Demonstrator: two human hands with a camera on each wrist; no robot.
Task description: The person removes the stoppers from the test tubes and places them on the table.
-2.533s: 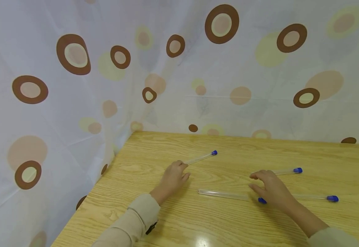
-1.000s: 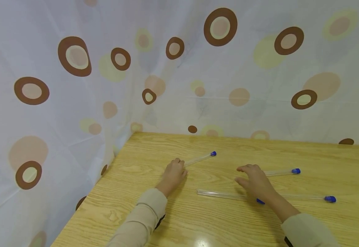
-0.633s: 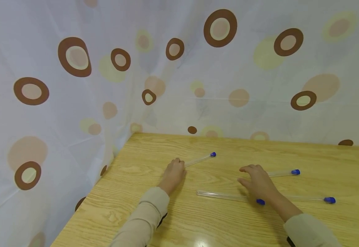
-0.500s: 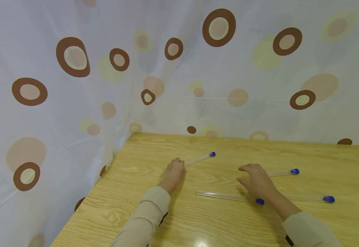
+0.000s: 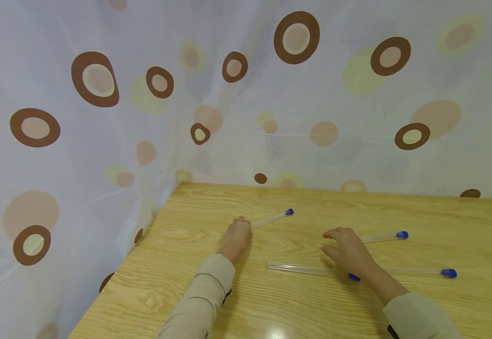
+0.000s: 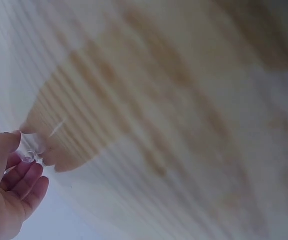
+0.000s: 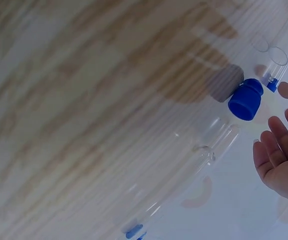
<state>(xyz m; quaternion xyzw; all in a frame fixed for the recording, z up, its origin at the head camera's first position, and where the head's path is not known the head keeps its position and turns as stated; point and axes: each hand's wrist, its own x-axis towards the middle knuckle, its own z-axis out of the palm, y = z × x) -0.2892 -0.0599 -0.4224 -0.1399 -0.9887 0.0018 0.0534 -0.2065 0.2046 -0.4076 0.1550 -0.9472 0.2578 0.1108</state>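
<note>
- At the bottom of the head view, a spot of glare lies on the wooden table (image 5: 144, 301) before you; your pale left sleeve (image 5: 197, 299) and right sleeve (image 5: 419, 313) enter there.
- Just right of lower centre, the near tube (image 5: 298, 268) lies flat, clear, its blue-capped end partly behind your right hand (image 5: 349, 250).
- At lower right, the right tube (image 5: 415, 271) lies with its blue cap pointing right, its other end hidden behind your wrist.
- Your right hand hovers right of centre, thumb spread from loosely bent fingers.
- Beyond it, the upper-right tube (image 5: 379, 238) points its blue cap right.
- Near centre, your left hand (image 5: 236, 235) pinches the clear end of the left tube (image 5: 268, 221) between thumb and fingers; its blue cap points to the upper right.
- Behind everything, a white curtain (image 5: 297, 160) with brown, pink and yellow spots fills the upper frame.
</note>
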